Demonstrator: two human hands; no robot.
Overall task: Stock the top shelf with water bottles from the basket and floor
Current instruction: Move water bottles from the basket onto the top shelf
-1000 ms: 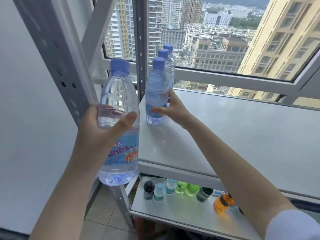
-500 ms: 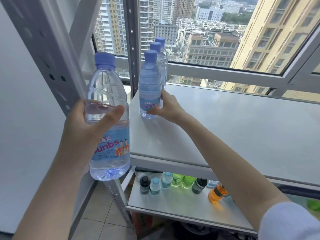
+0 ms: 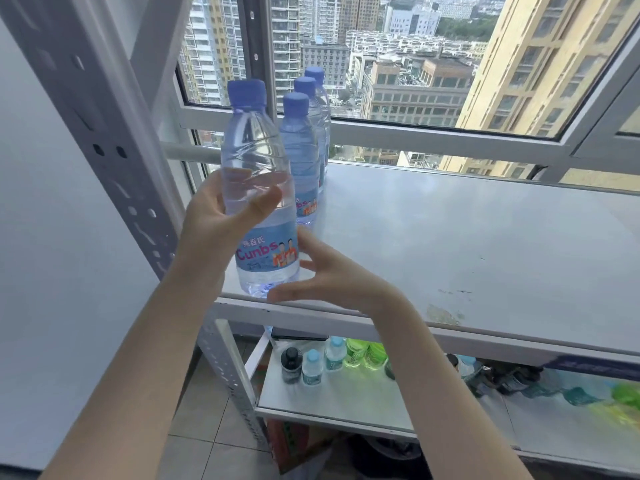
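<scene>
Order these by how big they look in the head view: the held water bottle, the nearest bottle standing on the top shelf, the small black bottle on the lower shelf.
1. Held water bottle, largest, though it is nearest the camera.
2. Nearest standing bottle; it looks like the same kind, so the true size is probably equal.
3. Small black bottle, smallest.

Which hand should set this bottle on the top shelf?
Left hand: it already grips the water bottle over the top shelf edge. Right hand is open beside the base.
</scene>
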